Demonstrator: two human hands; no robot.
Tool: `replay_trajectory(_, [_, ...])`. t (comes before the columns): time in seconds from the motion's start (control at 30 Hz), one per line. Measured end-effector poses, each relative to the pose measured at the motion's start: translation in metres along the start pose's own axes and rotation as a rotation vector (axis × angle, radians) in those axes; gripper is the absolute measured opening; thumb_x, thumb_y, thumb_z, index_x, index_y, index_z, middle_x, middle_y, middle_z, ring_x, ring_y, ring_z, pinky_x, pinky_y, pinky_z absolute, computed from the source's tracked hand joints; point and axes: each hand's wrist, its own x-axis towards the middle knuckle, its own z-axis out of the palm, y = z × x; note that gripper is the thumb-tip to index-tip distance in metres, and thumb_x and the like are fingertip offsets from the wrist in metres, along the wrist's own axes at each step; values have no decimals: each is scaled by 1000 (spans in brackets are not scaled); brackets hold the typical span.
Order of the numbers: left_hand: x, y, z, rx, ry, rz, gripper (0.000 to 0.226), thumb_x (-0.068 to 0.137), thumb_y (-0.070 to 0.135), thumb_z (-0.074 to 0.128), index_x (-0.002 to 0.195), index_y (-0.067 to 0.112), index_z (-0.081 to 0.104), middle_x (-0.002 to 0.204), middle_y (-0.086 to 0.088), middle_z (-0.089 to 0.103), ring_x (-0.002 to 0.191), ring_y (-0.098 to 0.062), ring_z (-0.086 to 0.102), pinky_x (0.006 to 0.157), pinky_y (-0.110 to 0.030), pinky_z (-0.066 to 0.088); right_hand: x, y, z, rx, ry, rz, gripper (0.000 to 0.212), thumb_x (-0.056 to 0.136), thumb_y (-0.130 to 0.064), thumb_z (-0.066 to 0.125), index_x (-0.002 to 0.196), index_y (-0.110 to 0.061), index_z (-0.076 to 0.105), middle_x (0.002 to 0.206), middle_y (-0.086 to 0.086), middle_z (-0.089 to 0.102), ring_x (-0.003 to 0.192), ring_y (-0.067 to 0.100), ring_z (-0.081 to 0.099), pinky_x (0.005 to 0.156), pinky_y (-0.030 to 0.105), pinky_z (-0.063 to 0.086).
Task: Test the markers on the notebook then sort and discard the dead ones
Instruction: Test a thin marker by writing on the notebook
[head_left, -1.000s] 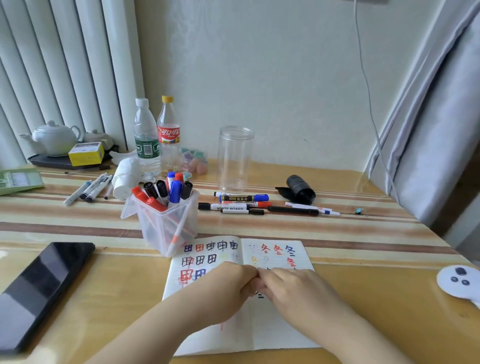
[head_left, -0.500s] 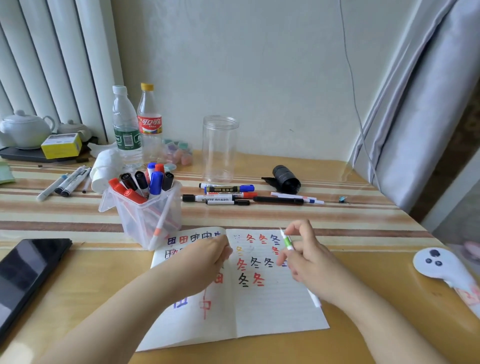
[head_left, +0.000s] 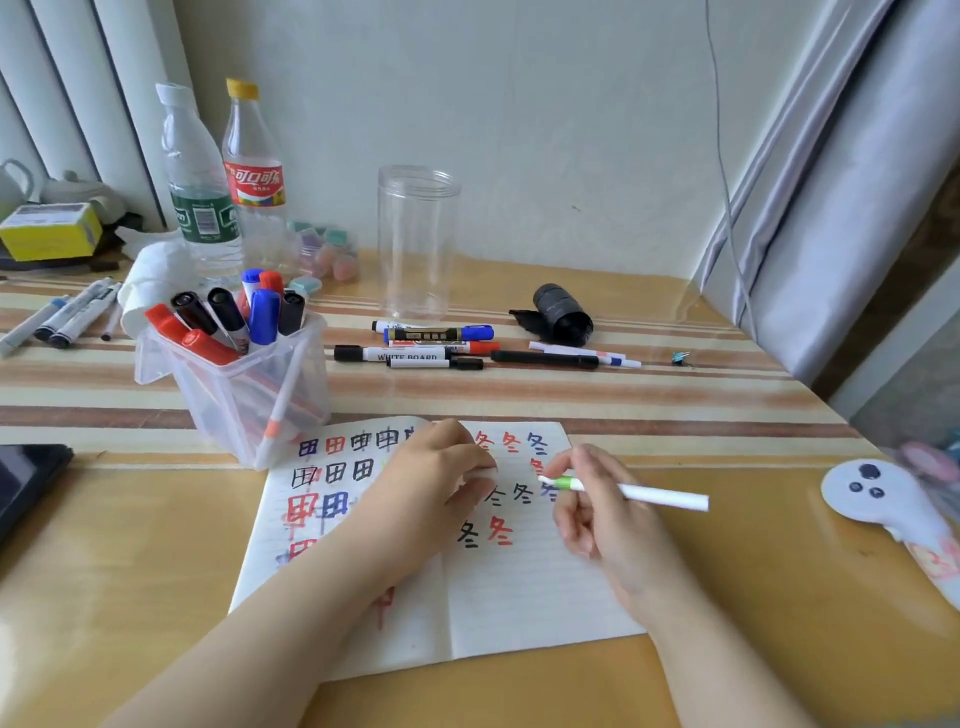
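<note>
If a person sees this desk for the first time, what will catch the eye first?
Likely the open notebook at the front, covered in red, blue and black characters, with both hands over it: the right hand holds a white marker with a green band, the left hand pinches a small white cap. Behind and left stands a clear tub of capped markers.
</note>
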Motion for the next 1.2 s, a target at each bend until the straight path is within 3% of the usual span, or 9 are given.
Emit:
replay_trajectory(0.13, [-3,-4,3,-21,15,30,21,79,28,56,89,17,71,81,6,63,78,-22,56,68,-40,49,4,6,-2,-119,9,-117,26,83,-31,43,71,-11,55,48,4,47,43,8,37,45,16,31])
replay_trajectory(0.27, [-4,-5,2,-4,-29,29,30,78,35,44,84,20,69,76,8,68,76,-19,60,70,-35,47,7,13,-3,-358,-2,-170,29,93,-19,55,64,-18,47,47,-1,50,49,12,43,50,21,36])
replay_trajectory(0.33, [-4,-6,3,19,-40,-2,26,77,33,49,84,19,70,72,5,67,73,-20,61,72,-30,41,5,14,-3,-351,8,-161,23,89,-10,58,70,-13,44,47,0,51,43,10,42,45,19,33])
replay_trajectory(0.47, [-4,-8,3,18,-40,-23,19,76,30,53,82,20,68,65,2,63,66,-20,59,69,-19,35,7,18,-5,-401,65,-227,37,84,-4,63,60,-6,35,42,-8,31,39,5,23,40,17,20])
replay_trajectory(0.77, [-4,-9,4,8,-54,-42,23,75,30,52,87,20,69,72,1,65,73,-20,58,80,-10,24,7,17,-5,-469,45,-188,42,86,-4,60,57,-10,30,43,-9,26,41,6,20,40,19,19])
replay_trajectory(0.93, [-4,-10,5,3,-39,-32,27,76,32,49,91,20,68,73,0,65,75,-21,57,75,-18,30,7,16,-5,-454,67,-185,41,86,-4,60,57,-8,31,43,-9,26,40,7,20,39,17,19])
replay_trajectory(1.07, [-4,-11,5,-1,-44,-37,24,76,32,49,89,21,68,71,1,64,73,-19,57,79,-13,28,7,17,-6,-485,69,-189,41,86,-5,60,57,-11,32,44,-8,26,42,8,21,40,19,19])
replay_trajectory(1.2, [-4,-11,5,-7,-50,-40,22,76,31,51,87,22,67,69,3,63,72,-18,56,76,-21,31,6,16,-5,-489,96,-199,42,83,0,58,56,-12,29,44,-9,24,42,8,20,39,16,18])
